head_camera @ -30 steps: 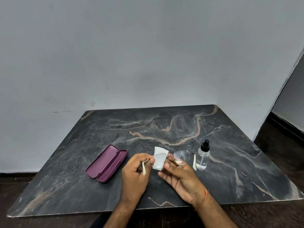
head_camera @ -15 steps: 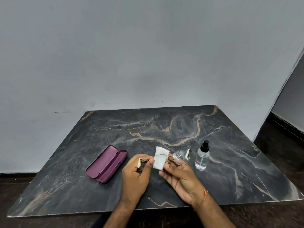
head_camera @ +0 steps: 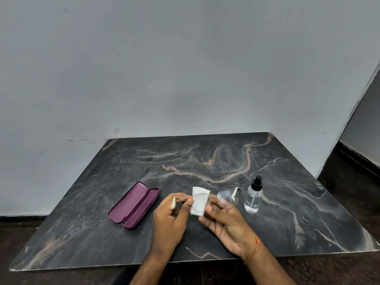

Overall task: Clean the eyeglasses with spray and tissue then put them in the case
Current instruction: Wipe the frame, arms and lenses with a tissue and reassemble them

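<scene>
Thin-framed eyeglasses (head_camera: pixel 224 197) with cream temple tips are held above the table between both hands. My left hand (head_camera: pixel 171 218) pinches the frame's left end, its temple tip sticking out past my fingers. My right hand (head_camera: pixel 224 222) holds a folded white tissue (head_camera: pixel 199 200) pressed over the left lens, near the bridge. The right lens is speckled with spray droplets. A clear spray bottle (head_camera: pixel 253 197) with a black cap stands just right of the glasses. The purple case (head_camera: pixel 134 204) lies open, left of my hands.
The dark marble table (head_camera: pixel 205 161) stands against a plain grey wall. Its front edge runs just below my wrists. A dark floor and doorway lie to the right.
The glasses have tilted so the right temple swung up from hanging down. The left temple tip shifted left past my left fingers. Both hands stayed in place.
</scene>
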A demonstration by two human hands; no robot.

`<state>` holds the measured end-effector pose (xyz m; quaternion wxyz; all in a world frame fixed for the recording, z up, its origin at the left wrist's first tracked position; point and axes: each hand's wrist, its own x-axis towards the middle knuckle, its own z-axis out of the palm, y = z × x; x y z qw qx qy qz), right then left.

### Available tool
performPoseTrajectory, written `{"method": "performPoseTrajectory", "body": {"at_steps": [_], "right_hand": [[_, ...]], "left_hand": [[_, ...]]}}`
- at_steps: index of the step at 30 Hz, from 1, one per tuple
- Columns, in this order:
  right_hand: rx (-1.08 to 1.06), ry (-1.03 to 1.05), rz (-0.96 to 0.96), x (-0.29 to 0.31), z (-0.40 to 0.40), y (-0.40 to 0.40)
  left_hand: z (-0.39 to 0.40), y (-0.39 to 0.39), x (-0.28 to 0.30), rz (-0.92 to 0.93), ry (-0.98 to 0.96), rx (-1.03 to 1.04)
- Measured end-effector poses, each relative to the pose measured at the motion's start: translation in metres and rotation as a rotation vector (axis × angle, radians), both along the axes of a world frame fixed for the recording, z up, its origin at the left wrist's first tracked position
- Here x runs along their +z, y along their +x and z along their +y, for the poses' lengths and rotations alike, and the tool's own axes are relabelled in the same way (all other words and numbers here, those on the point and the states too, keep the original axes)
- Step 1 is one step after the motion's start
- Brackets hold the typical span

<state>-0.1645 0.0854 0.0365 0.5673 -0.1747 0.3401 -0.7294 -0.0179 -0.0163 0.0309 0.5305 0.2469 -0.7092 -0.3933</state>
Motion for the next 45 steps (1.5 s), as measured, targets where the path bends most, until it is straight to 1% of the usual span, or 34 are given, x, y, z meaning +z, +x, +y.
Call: {"method": "performPoseTrajectory", "body": {"at_steps": [3, 11, 16, 22, 30, 36, 40, 45], "right_hand": [[0.066, -0.013, 0.047, 0.004, 0.001, 0.002], [-0.071, 0.003, 0.053, 0.001, -0.005, 0.004], [-0.077, 0.019, 0.021, 0.006, -0.001, 0.006], [-0.166, 0.048, -0.051, 0.010, -0.002, 0.004], [-0.088, -0.033, -0.038, 0.016, 0.005, 0.003], [-0.186, -0.017, -0.101, 0.016, 0.004, 0.004], [-0.163, 0.004, -0.104, 0.015, 0.003, 0.003], [-0.086, 0.032, -0.084, 0.013, 0.003, 0.003]], "left_hand": [[-0.001, 0.001, -0.002, 0.002, 0.011, -0.001], [0.000, 0.001, 0.002, -0.021, -0.016, 0.054], [-0.002, 0.002, 0.003, 0.001, -0.001, 0.101], [-0.012, 0.010, 0.003, -0.011, -0.031, 0.116], [-0.021, 0.024, -0.003, 0.011, 0.028, 0.135], [-0.019, 0.025, -0.006, -0.014, 0.025, 0.101], [-0.018, 0.026, -0.006, -0.011, 0.012, 0.088], [-0.017, 0.027, -0.005, -0.015, 0.013, 0.093]]}}
